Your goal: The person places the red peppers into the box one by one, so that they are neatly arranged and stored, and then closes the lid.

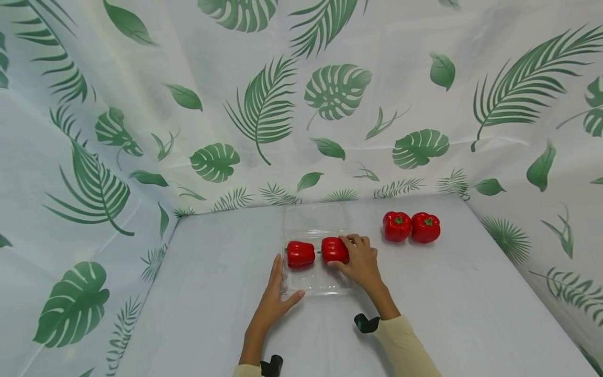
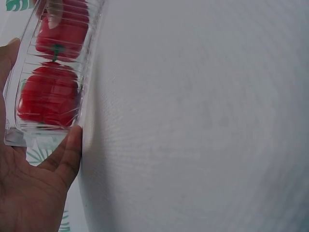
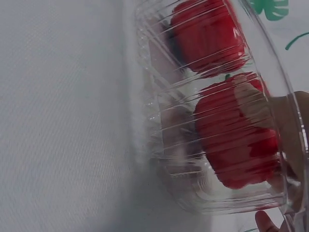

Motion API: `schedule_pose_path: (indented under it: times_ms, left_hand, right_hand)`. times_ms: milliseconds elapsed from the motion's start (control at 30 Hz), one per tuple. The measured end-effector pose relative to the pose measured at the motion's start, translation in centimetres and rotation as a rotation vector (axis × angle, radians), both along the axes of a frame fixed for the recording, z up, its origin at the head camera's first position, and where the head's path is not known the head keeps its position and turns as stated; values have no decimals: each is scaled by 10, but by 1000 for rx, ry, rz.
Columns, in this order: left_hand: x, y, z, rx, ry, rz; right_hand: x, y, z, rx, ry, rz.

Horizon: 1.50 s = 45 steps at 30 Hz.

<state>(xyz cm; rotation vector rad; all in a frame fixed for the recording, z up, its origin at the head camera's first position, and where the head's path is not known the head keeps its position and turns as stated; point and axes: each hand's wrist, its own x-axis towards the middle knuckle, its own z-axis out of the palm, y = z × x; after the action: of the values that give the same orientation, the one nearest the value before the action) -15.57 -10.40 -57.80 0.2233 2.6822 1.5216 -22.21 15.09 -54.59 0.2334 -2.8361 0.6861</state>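
Note:
A clear plastic clamshell container (image 1: pixel 308 283) lies on the table with its lid (image 1: pixel 314 217) folded back. Inside, on the left, a red bell pepper (image 1: pixel 300 255) rests on its side. My right hand (image 1: pixel 361 262) grips a second red bell pepper (image 1: pixel 333 250) in the container's right half, stem toward the first; through the clear wall in the right wrist view, the fingers show around this pepper (image 3: pixel 234 140). My left hand (image 1: pixel 274 299) touches the container's left side, fingers straight and thumb spread at the front; the left wrist view shows its fingertips (image 2: pixel 73 137) against the corner.
Two more red bell peppers (image 1: pixel 397 226) (image 1: pixel 426 228) stand side by side, stems up, to the right of the container. A white cloth covers the table (image 1: pixel 212 293). Leaf-printed white curtains (image 1: pixel 264 104) hang behind and at both sides.

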Motion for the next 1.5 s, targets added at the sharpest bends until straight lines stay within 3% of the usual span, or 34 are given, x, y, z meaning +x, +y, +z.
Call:
schedule_pose_path:
  times_ms: [400, 733, 1500]
  left_hand:
    - [0, 1, -1, 10, 1, -4]
    - [0, 0, 1, -1, 4, -3]
    - [-1, 0, -3, -7, 20, -3]
  right_hand:
    - [-2, 0, -1, -71, -93, 13]
    - [-2, 4, 1, -148, -167, 72]
    - [1, 5, 4, -169, -161, 101]
